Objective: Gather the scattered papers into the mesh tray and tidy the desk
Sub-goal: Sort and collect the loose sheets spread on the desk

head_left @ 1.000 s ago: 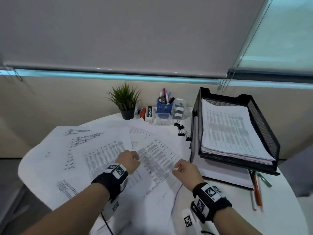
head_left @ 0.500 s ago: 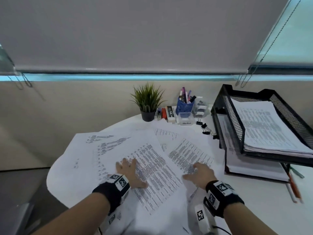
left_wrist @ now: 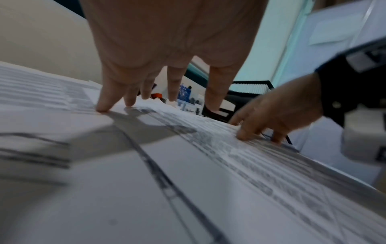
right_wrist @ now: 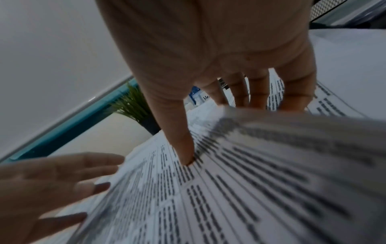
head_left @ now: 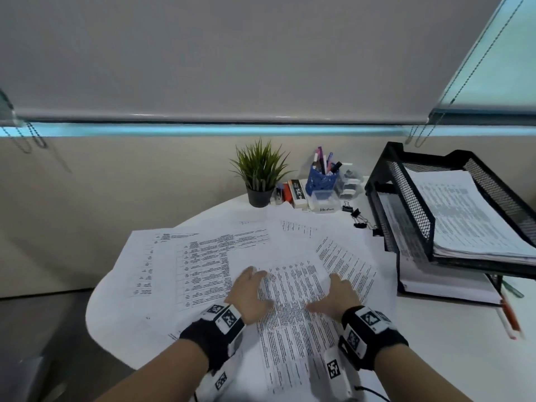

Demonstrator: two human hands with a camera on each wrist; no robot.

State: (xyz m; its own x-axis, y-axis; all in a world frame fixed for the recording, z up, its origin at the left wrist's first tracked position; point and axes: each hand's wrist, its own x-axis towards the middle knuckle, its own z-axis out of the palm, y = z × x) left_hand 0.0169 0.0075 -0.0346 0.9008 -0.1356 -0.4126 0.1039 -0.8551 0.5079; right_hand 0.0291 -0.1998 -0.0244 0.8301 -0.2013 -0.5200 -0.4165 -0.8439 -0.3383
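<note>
Left grip (head_left: 251, 294): released, fingers spread flat on papers (head_left: 293, 303)
Right grip (head_left: 336, 297): released, flat on papers
Mesh tray (head_left: 412, 198): 2 o'clock on desk (head_left: 435, 343)

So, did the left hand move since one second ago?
Yes. The left hand was a fist on the papers; now its fingers lie flat and spread, no nearer the plant.

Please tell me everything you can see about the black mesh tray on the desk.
The mesh tray is a black wire rack with two levels, standing upright at the right side of the white desk. The top level holds a thick pile of printed papers; more sheets lie in the lower level. Neither hand touches it.
</note>
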